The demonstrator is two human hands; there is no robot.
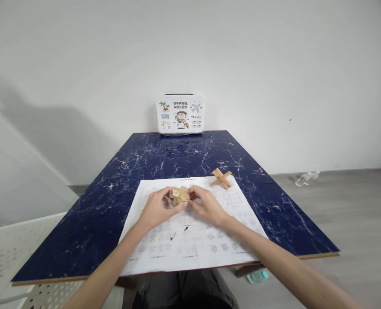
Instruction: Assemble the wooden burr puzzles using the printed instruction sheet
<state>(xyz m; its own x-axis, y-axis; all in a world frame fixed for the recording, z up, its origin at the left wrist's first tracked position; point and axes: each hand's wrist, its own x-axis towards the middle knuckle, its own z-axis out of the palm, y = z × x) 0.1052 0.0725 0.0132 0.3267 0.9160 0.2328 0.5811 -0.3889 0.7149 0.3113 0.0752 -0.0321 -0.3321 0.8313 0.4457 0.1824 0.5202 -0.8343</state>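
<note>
Between my two hands is a small wooden interlocking puzzle [179, 195] of pale blocks, with dark marks on one face. My left hand [158, 207] is closed around its left side, the thumb pressed along the front. On the other side my right hand [206, 204] grips it with bent fingers, partly hidden behind the blocks. Under both hands lies a large white printed sheet [190, 253] with rows of faint figures and two dark marks. A second wooden puzzle [222, 178], shaped like a crossed star, rests near the sheet's top right corner.
A white cartoon-printed case [180, 114] stands at the far edge of the dark blue marbled table [119, 169], against the wall. A perforated white surface [4, 257] is at the left. Clear plastic bottles, one farther off [307, 178] and one nearer [258, 277], lie on the floor.
</note>
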